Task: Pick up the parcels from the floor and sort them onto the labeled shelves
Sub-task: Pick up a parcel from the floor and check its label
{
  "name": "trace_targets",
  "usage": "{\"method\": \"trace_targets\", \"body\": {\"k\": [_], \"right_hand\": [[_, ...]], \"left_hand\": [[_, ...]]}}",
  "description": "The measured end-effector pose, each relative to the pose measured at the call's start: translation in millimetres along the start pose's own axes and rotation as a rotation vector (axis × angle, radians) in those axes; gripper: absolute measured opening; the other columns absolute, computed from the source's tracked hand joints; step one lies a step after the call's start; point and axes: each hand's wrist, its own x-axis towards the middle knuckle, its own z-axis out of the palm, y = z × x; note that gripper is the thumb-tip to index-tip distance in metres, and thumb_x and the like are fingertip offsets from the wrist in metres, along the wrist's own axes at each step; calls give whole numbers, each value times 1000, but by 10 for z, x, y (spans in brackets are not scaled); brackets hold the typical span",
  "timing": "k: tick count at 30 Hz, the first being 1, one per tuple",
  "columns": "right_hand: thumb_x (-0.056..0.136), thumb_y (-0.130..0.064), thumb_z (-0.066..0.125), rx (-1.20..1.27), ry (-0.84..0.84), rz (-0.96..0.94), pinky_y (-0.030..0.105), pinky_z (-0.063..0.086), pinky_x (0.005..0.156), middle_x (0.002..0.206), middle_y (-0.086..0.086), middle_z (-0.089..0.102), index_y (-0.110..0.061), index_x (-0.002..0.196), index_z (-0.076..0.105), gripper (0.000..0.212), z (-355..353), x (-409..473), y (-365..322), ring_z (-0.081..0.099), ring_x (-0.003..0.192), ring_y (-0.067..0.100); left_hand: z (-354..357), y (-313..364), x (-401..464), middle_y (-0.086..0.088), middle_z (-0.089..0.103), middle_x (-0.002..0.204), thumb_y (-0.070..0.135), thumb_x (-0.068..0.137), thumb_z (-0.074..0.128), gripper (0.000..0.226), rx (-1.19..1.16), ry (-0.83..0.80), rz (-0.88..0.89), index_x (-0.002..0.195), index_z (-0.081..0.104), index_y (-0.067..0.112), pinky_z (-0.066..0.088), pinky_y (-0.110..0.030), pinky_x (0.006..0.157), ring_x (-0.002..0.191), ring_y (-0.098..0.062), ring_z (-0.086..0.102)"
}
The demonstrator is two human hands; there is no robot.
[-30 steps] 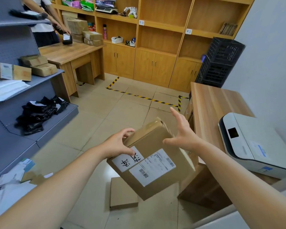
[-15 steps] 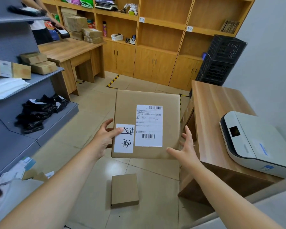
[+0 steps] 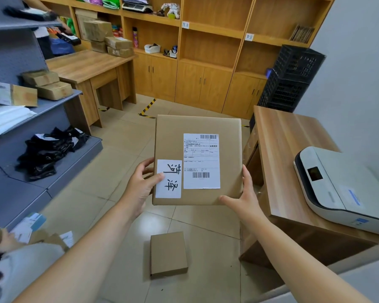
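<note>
Left hand [image 3: 140, 189] and right hand [image 3: 243, 197] clasping one box [image 3: 197, 127] label-up above the floor [image 3: 118, 149], not yet shelved, with a smaller box [image 3: 168, 254] lying below to collect and several parcels [image 3: 46, 85] already on the grey shelf [image 3: 53, 101].

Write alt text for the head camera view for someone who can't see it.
Both hands, left hand and right hand, hold a labeled cardboard parcel up, label facing the camera. A smaller box lies on the tiled floor below, gray shelves left, wooden desk right.
</note>
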Motion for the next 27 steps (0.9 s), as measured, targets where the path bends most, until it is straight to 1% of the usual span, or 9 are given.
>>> {"method": "trace_targets", "body": {"k": [3,5,7,10,13,17,20,25,27], "right_hand": [[68,-15,78,6,11,21,40,28,112,153,-8,23,-39,146,6,109,54,38,27,26,137,13],[66,-18,79,2,24,25,43,28,113,153,-9,23,-41,145,7,110,70,58,61,25,138,12],[64,-21,79,4,41,36,44,29,114,153,-10,23,-43,145,7,111,61,78,83,25,138,11],[62,-21,79,4,74,56,45,30,113,153,-11,23,-45,144,7,112,-14,140,124,26,138,12],[64,-20,79,-4,91,59,42,30,112,153,-12,21,-44,144,5,112,-124,284,184,25,138,11],[67,-15,77,6,102,60,36,28,111,153,-15,18,-42,146,3,111,-255,627,276,23,136,6],[67,-15,75,14,110,56,39,27,114,154,-16,17,-42,146,2,110,-366,1007,348,21,139,6],[67,-17,72,18,95,15,38,23,116,156,-16,14,-43,145,0,109,-670,1890,428,18,141,6],[67,-19,71,28,73,-4,36,23,115,153,-21,13,-45,144,-1,108,-819,2257,422,18,140,3]], "left_hand": [[-54,-22,69,4,60,116,16,67,64,51,44,-49,36,111,55,40,50,-21,69,104,-11,61],[-64,-42,114,7,62,118,16,68,64,53,85,-88,49,113,55,41,49,-14,69,105,-3,60],[-37,-77,162,8,62,118,13,70,65,54,94,-105,50,117,54,39,49,-14,69,104,2,59],[67,-128,251,11,59,121,0,79,64,56,99,-111,59,123,52,33,49,-15,72,110,0,55],[209,-192,394,12,57,123,-4,79,64,61,120,-132,67,126,50,31,46,-18,78,115,-2,52],[445,-270,682,10,57,122,-9,76,63,66,156,-108,85,126,48,32,49,-12,71,115,-4,51],[652,-306,1023,7,56,125,-10,75,62,70,191,-92,88,128,47,33,46,-17,74,118,-8,51],[1129,-273,1753,9,55,129,-8,76,61,69,236,-72,114,128,46,35,46,-16,75,116,3,49],[1331,-241,2052,10,53,133,-8,76,62,72,255,-60,117,133,43,31,47,-21,81,119,3,48]]}}
